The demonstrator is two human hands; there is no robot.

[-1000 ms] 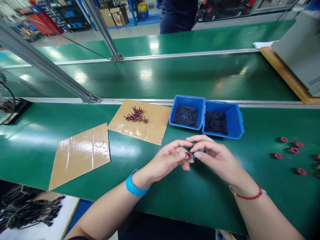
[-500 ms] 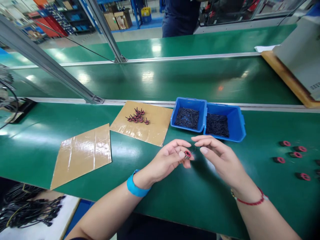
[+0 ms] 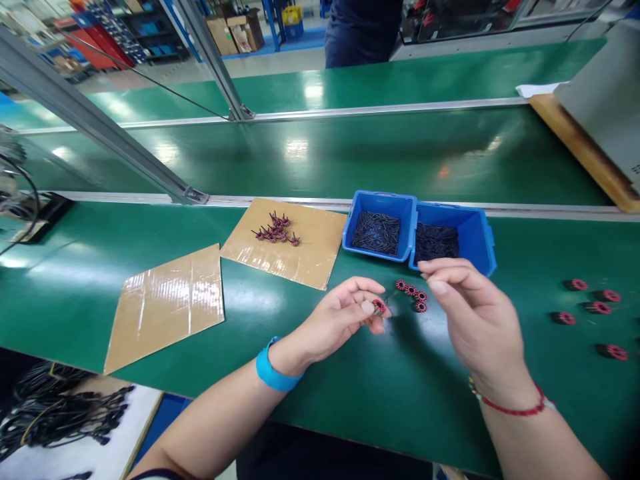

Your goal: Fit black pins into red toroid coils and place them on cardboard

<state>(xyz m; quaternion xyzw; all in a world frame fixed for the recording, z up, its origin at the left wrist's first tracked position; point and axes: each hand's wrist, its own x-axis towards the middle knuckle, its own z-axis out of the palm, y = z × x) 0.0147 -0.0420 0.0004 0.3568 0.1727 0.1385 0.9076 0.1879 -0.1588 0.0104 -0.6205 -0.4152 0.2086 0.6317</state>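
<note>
Grasping a red-and-black core (image 3: 380, 307) in my left hand (image 3: 340, 313), I have it on the near side of the left blue bin (image 3: 383, 204); my right hand (image 3: 480, 320), near and right of that bin, is pinched, whether on anything I cannot tell. Loose cores (image 3: 411, 291) cluster to the bin's near right. The right blue bin (image 3: 474, 233) stands against its right side; a cardboard sheet (image 3: 305, 270) bearing pinned cores (image 3: 277, 230) lies left of it.

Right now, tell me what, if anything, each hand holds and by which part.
The left hand holds a red-and-black ring by its outer side, between thumb and fingers. Whether the right hand pinches anything cannot be told.
</note>
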